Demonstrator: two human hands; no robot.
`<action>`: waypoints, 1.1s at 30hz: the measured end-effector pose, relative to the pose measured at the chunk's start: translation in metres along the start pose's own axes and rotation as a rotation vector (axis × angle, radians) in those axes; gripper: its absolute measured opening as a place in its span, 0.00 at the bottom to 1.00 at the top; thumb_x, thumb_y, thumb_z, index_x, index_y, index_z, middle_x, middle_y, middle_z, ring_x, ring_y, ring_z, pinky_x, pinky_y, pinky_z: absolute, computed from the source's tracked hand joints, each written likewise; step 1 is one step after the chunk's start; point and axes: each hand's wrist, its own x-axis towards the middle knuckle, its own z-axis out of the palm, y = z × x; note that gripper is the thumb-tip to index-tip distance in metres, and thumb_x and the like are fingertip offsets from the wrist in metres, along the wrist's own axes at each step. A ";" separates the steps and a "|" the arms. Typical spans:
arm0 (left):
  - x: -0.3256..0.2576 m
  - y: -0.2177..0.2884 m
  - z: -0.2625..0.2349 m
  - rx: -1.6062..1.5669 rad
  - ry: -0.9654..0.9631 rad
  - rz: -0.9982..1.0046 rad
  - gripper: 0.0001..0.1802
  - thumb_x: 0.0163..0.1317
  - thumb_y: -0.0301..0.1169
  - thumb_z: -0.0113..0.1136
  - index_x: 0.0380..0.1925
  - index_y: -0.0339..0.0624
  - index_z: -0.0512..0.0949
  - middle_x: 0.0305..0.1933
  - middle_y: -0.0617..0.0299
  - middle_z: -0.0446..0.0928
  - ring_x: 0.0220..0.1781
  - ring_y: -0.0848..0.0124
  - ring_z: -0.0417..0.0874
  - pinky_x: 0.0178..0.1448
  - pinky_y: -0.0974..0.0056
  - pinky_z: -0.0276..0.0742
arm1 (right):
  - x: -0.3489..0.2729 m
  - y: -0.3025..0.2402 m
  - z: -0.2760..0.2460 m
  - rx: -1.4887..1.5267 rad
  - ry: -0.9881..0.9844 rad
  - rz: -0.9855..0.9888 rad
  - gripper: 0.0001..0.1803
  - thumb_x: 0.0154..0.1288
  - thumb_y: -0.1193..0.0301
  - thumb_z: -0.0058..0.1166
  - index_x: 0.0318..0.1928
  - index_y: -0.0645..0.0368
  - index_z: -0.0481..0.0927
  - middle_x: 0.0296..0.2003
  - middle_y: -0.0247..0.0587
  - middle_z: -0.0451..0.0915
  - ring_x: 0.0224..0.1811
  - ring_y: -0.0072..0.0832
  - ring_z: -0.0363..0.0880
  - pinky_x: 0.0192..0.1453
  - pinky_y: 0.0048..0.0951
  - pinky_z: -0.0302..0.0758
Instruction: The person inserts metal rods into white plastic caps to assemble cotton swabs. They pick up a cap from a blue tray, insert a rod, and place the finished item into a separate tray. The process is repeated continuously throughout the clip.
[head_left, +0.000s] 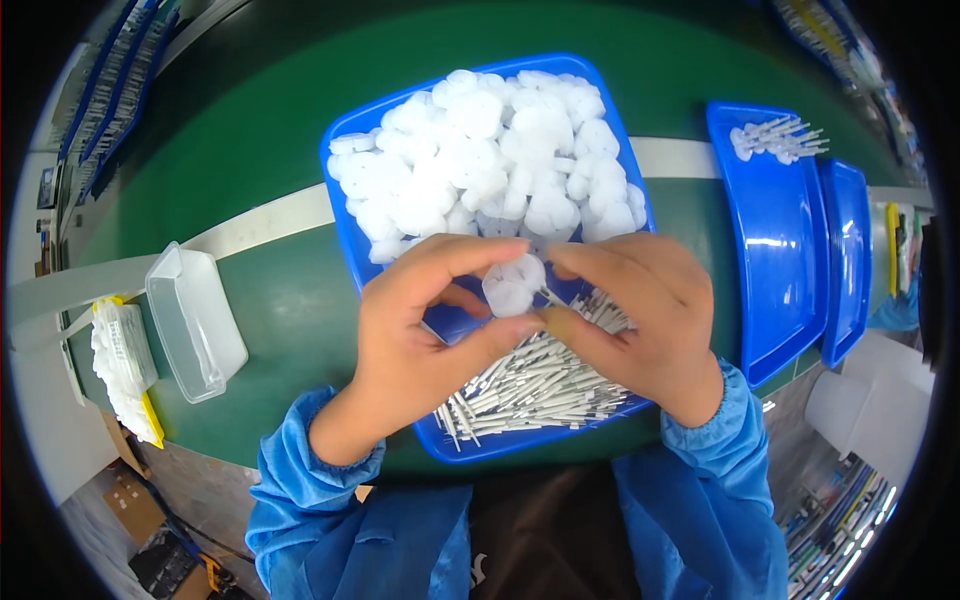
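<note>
Both hands meet above a blue tray [345,215] in the middle of the bench. My left hand [410,325] pinches a small translucent white round plastic piece [513,286] between thumb and fingers. My right hand [640,310] is closed at the piece's right side on a thin white stick [552,297], whose tip points at the piece; whether it is inserted, I cannot tell. Beyond the hands, a heap of similar white plastic pieces [480,150] fills the tray's far part. Many loose thin white sticks [540,390] lie in its near part, partly hidden by the hands.
At the right, a blue tray [780,260] holds several white pieces with sticks attached [778,138]; another blue tray [848,250] lies beside it. A clear plastic box [200,320] and a bagged white pack [125,365] sit at the left. The bench top [280,290] is green.
</note>
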 end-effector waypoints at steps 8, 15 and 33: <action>0.004 0.009 0.001 0.167 -0.057 0.079 0.35 0.58 0.18 0.81 0.68 0.44 0.87 0.58 0.55 0.85 0.54 0.66 0.87 0.51 0.65 0.86 | -0.013 0.007 -0.002 -0.073 -0.026 -0.183 0.30 0.48 0.78 0.71 0.57 0.53 0.94 0.44 0.33 0.88 0.37 0.33 0.86 0.43 0.35 0.78; 0.002 0.009 -0.001 0.192 -0.077 0.057 0.36 0.59 0.21 0.79 0.70 0.43 0.85 0.62 0.57 0.85 0.59 0.69 0.85 0.53 0.67 0.81 | -0.018 0.008 -0.003 0.049 -0.033 -0.111 0.28 0.47 0.79 0.66 0.53 0.52 0.95 0.44 0.34 0.89 0.39 0.33 0.87 0.43 0.36 0.80; -0.001 0.010 0.004 0.067 -0.126 0.000 0.39 0.62 0.16 0.71 0.76 0.43 0.79 0.71 0.54 0.85 0.68 0.63 0.87 0.61 0.64 0.86 | -0.018 0.001 -0.011 -0.050 -0.066 -0.014 0.29 0.49 0.83 0.67 0.55 0.56 0.93 0.42 0.40 0.89 0.40 0.40 0.88 0.46 0.39 0.84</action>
